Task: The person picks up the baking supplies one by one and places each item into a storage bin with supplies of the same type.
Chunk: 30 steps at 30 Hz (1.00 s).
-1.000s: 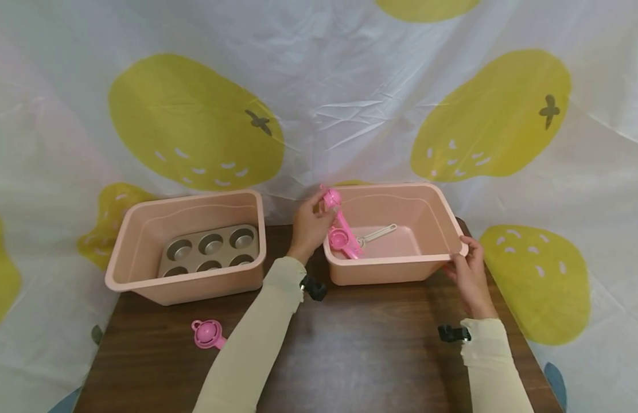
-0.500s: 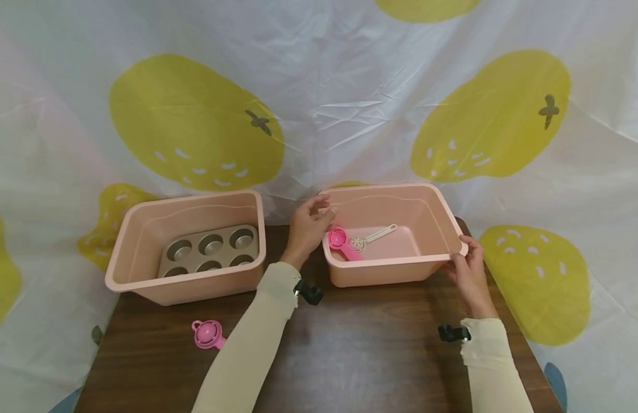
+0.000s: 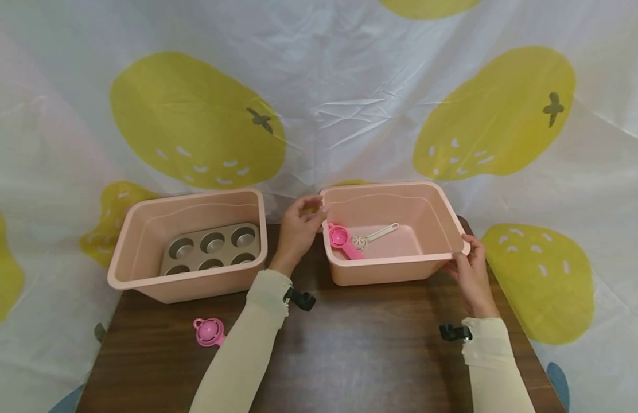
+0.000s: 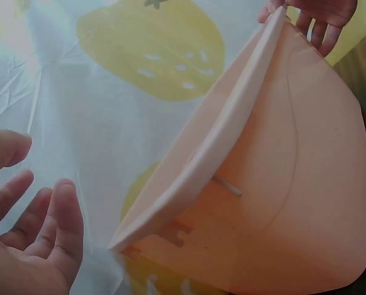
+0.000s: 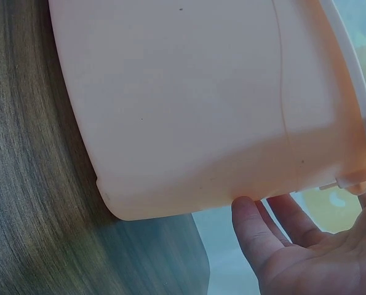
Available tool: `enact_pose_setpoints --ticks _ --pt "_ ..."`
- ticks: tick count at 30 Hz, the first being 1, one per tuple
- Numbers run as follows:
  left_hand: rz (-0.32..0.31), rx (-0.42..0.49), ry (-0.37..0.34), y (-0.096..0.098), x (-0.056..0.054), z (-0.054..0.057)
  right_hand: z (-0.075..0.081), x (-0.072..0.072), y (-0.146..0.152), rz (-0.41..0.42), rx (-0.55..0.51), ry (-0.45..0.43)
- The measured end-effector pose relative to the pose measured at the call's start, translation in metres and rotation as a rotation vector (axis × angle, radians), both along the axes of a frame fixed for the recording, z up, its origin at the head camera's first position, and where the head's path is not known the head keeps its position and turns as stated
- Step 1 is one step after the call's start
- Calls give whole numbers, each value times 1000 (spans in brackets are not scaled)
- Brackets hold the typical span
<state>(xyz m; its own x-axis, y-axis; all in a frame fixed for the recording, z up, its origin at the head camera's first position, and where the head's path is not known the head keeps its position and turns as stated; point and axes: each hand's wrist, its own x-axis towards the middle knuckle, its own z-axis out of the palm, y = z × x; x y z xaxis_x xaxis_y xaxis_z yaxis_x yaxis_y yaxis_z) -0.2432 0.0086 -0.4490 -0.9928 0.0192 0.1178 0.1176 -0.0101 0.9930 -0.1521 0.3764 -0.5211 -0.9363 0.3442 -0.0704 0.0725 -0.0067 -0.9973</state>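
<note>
In the head view, my left hand [image 3: 300, 225] is beside the left rim of the right-hand pink bin [image 3: 386, 269], fingers loosely bent and holding nothing. The left wrist view shows its fingers [image 4: 66, 215] apart from the bin wall. My right hand [image 3: 473, 274] grips that bin at its front right corner; in the right wrist view, fingers [image 5: 250, 224] lie under the corner. Inside the bin, a pink egg separator [image 3: 339, 236] leans at the left end, beside a cream slotted tool [image 3: 359, 243] with a long handle. Another pink egg separator [image 3: 209, 331] lies on the table, its handle partly hidden by my left sleeve.
A second pink bin [image 3: 195, 289] stands on the left with a muffin tin [image 3: 197, 255] inside. Both bins are at the back of the dark wooden table [image 3: 360, 344], against a fruit-printed cloth [image 3: 345, 86]. The table's right edge runs close to my right hand.
My left hand has let go of a pink egg separator, which now rests in the right bin, and has drawn back slightly left and down. My right hand has stayed on the corner.
</note>
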Motion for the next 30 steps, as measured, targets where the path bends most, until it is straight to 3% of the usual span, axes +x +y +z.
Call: enact_pose_setpoints --ticks 7,14,30 --pt "-5 -6 19 -9 10 3 1 0 -1 -4 3 -17" --pt "-17 48 73 -19 24 7 2 0 -1 -10 4 -26" --pt "-28 65 127 -44 50 10 0 -1 0 3 3 2"
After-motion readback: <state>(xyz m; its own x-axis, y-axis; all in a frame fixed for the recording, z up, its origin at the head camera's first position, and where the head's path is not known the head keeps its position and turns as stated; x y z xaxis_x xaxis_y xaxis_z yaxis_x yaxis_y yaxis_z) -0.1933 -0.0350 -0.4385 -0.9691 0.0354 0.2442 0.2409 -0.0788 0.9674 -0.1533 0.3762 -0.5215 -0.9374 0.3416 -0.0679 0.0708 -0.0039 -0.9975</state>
